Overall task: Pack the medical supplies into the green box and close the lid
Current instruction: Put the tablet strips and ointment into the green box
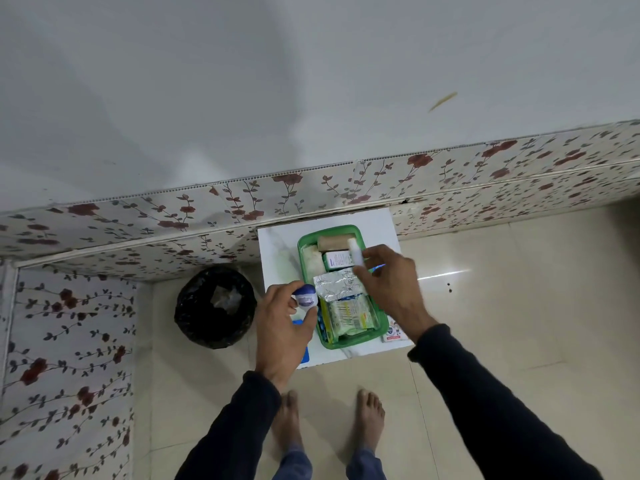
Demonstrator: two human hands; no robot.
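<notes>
A: Green box (381, 332) sits open on the white surface (277, 244), packets inside.
B: Right hand (391, 282) grips a white tube (356, 252) over it.
A: Left hand (280, 327) holds a blue jar (305, 296) beside the box.

Even, soft, fairly bright indoor light is seen, with a sharp white glare streak on the glossy floor tile (446, 273) just right of the green box (377, 332). Motion blur is shown on the right hand (388, 282) above the box. Straight wall edges far from the box are bowed by wide-angle distortion.
</notes>
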